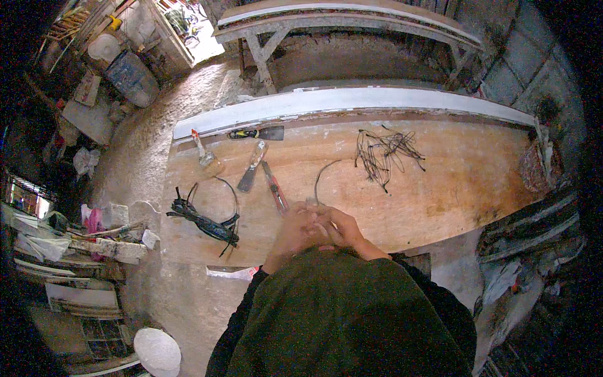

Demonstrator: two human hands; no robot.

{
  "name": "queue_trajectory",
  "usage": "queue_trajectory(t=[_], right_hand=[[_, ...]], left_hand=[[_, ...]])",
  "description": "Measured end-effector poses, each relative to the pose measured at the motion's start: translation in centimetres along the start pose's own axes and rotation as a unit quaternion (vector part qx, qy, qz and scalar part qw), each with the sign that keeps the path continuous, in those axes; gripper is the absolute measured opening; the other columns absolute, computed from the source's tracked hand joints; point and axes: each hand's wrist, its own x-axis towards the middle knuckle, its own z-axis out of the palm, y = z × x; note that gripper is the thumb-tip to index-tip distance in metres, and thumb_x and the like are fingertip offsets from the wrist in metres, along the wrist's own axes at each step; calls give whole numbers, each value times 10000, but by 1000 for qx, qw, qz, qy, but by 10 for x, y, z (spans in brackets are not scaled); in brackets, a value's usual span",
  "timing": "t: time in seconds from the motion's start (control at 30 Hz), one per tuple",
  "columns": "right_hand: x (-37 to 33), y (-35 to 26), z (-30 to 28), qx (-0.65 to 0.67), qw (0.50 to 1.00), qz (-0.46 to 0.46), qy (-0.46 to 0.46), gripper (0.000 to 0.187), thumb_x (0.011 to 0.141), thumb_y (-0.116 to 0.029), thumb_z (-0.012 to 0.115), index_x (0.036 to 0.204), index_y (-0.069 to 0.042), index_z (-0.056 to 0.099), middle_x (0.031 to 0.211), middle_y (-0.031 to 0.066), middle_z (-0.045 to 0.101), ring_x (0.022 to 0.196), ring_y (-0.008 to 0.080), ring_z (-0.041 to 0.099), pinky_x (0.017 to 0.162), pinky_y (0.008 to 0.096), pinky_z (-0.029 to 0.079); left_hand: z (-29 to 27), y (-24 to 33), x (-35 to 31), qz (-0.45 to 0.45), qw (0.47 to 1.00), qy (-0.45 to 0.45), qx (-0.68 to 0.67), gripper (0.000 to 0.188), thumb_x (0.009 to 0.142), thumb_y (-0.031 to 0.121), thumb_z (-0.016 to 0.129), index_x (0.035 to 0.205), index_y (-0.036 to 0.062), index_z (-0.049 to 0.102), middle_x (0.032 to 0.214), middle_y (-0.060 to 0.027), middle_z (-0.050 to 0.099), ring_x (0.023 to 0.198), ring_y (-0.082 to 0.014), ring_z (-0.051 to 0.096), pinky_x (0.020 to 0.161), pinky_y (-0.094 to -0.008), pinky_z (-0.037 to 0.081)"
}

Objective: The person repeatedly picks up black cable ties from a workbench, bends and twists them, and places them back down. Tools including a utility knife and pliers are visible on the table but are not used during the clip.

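My left hand (296,231) and my right hand (346,230) meet close to my body at the near edge of the wooden table. Both have their fingers closed around a thin black cord (318,179), whose free end curves up and away over the wood. The left hand is somewhat blurred, and the held part of the cord is hidden by the fingers. Just beyond the left hand lies a red utility knife (274,188). A bundle of black cords (204,220) sits further left. Toward the far right spreads a loose tangle of thin black strands (388,154).
Near the table's far left lie a paintbrush (205,157), a putty knife (253,166) and a scraper with a yellow-black handle (256,133). A long white board (352,99) runs along the back edge. Beyond stands a trestle bench (264,47); a blue barrel (132,78) is at far left.
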Motion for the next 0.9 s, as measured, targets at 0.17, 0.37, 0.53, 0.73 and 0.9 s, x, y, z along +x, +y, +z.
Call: queue_trajectory(t=[0.17,0.37,0.53,0.73,0.9], right_hand=[[0,1,-1,-38,999,12,14,148,713,47,530,832,-35,560,864,107,574,750,199,560,654,277,442],[-1,-4,-3,-36,998,-7,50,94,716,19,553,797,-29,553,741,91,560,688,192,555,621,264,439],[-2,-10,5,181,972,136,66,26,777,-53,532,801,-55,522,737,52,556,657,158,541,582,244,438],[-5,-3,-1,622,656,419,-80,104,771,-82,547,833,-31,480,762,63,545,603,118,501,553,228,429],[-15,-13,15,575,675,456,-69,147,772,-74,546,897,-15,498,811,85,562,599,117,498,565,222,433]], left_hand=[[-3,0,-2,77,977,21,196,373,719,71,598,1009,79,363,769,-54,517,669,-134,522,486,-228,433],[23,15,-17,70,987,72,126,430,681,10,620,1017,65,357,801,-70,519,693,-156,525,541,-248,472],[30,4,-19,247,930,132,238,75,705,43,594,773,50,562,767,-28,545,673,-158,529,586,-252,444],[15,10,-40,352,770,36,532,164,723,119,608,860,41,563,808,-50,561,740,-157,552,646,-282,462],[19,10,-67,187,892,117,394,152,707,116,622,831,43,574,850,-60,563,769,-163,560,645,-277,463]])
